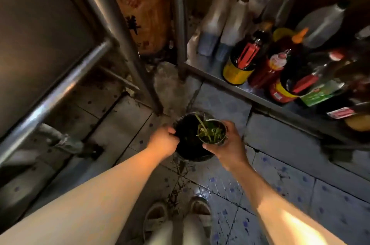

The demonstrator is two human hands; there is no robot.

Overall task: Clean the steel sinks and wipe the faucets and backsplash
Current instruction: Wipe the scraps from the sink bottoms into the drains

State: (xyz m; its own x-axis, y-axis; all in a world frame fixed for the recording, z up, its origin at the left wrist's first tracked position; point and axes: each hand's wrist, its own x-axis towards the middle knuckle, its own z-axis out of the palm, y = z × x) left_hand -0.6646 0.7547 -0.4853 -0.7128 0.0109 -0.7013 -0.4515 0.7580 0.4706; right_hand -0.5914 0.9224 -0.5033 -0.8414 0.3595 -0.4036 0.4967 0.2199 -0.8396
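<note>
A small steel strainer cup (211, 132) full of green vegetable scraps is gripped by my right hand (226, 144) over a black bin (188, 144) on the tiled floor. My left hand (164, 140) grips the bin's left rim. Green stems stick out of the cup toward the bin's dark inside. The steel sink unit's underside and legs (66, 82) rise at the left. No faucet or backsplash is in view.
A low steel shelf (230, 82) at the right carries several sauce and oil bottles (242, 60). A grey drain pipe (60, 138) runs under the sink unit. Scraps and stains lie on the floor near my shoes (176, 216).
</note>
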